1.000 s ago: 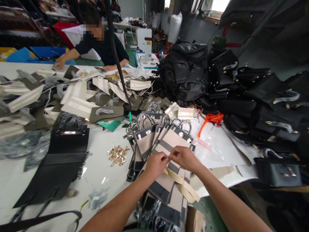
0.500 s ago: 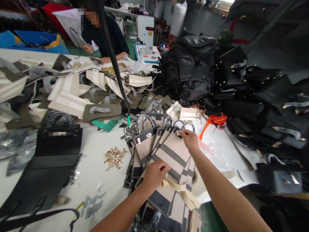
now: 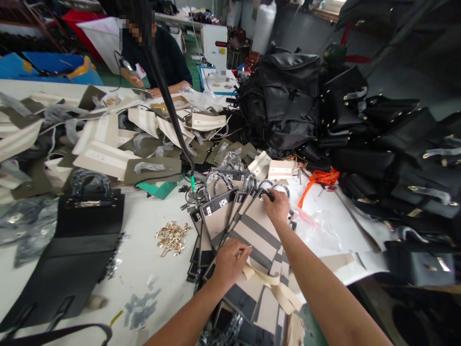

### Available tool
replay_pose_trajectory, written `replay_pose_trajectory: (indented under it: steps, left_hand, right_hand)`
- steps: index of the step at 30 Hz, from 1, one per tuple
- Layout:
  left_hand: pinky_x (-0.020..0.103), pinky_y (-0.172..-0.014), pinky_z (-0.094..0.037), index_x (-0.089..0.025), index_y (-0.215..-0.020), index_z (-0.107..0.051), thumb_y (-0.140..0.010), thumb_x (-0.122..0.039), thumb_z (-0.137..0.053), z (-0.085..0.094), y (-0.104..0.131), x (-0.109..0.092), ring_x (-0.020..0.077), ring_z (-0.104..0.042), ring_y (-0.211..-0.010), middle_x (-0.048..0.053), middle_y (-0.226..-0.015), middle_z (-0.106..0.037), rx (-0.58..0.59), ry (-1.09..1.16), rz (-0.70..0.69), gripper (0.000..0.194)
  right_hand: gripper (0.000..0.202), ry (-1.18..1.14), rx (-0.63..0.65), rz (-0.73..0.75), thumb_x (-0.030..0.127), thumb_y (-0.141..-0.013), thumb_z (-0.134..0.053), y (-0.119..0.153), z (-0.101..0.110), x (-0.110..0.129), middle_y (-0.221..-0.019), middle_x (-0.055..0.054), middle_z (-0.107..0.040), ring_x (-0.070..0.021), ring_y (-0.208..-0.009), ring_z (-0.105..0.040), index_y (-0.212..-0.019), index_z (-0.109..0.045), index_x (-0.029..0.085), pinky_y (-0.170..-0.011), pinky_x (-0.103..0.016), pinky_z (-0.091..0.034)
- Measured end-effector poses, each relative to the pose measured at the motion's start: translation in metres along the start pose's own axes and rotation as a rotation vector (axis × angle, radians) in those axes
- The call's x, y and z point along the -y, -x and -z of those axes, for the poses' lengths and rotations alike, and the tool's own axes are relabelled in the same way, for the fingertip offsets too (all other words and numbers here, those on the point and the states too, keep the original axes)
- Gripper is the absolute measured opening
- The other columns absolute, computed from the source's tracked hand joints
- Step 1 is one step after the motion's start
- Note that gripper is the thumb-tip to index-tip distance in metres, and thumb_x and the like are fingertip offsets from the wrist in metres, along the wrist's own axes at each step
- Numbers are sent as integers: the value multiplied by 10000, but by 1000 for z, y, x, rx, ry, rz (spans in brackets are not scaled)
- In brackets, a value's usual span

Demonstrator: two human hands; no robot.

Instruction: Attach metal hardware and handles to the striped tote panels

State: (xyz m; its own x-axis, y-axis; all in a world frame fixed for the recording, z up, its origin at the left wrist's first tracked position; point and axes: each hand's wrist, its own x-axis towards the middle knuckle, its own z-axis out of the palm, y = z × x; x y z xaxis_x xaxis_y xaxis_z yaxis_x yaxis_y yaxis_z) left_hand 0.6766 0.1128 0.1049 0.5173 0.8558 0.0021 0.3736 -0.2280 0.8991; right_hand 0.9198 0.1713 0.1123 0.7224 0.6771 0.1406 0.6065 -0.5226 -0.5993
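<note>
A fanned stack of beige and black bag panels (image 3: 255, 231) lies in front of me, with plastic-wrapped handles at its far edge. My right hand (image 3: 276, 205) is closed at the top edge of the upper panel, by its black strip; anything between the fingertips is too small to make out. Over the stack's left part, my left hand (image 3: 231, 259) has its fingers pinched together, and what they hold is unclear. Cream tape (image 3: 275, 287) curls across the panels just right of that hand. Gold metal pieces (image 3: 173, 238) form a small pile left of the stack.
A black bag piece (image 3: 77, 245) lies at left. Beige and olive pieces (image 3: 104, 156) cover the far side, where a person (image 3: 165, 62) works. Black bags (image 3: 288, 101) are heaped at right. A dark rod (image 3: 171, 105) with a green tip slants down to the table.
My right hand has shifted slightly left and down along the upper panel's edge, its fingers more curled. My left hand has barely moved. The person opposite now holds a tool-like object more clearly in view.
</note>
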Motion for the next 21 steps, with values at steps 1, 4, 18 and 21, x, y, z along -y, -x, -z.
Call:
replay_pose_trajectory:
  steps: [1, 4, 18, 21]
  left_hand:
    - [351, -837, -480, -227, -742, -701, -917, -326, -653, 3, 1, 1, 217, -647, -854, 37, -783, -716, -40, -49, -55, 206]
    - [452, -1019, -447, -243, -781, -719, -906, -324, -681, 13, 6, 5, 272, -617, -1105, 68, -1047, -742, -147, -163, -132, 153]
    - [446, -1083, -461, -218, -778, -719, -855, -528, -689, 29, 15, -24, 305, -643, -1186, 107, -1318, -685, -132, 26, 105, 321]
    - [419, -1042, -491, -207, -790, -719, -849, -571, -690, 29, 15, -37, 297, -664, -1158, 107, -1337, -679, -82, 139, 179, 369]
  right_hand:
    - [370, 3, -4, 8, 452, -827, -627, -1, 0, 1, -1080, -119, -675, -296, -1038, -566, -1086, -752, 220, -969, -453, -411]
    - [367, 8, -44, 11, 445, -848, -634, 3, 6, 1, -1188, -142, -656, -329, -1153, -527, -1123, -735, 223, -1017, -503, -378]
    - [407, -509, 38, -316, 517, -858, -578, 138, 67, -72, -900, -58, -748, -270, -797, -694, -1151, -705, 264, -677, -363, -531]
    - [435, -611, 80, -299, 554, -888, -547, 130, 73, -59, -881, -53, -760, -268, -798, -704, -1176, -688, 260, -687, -363, -541]
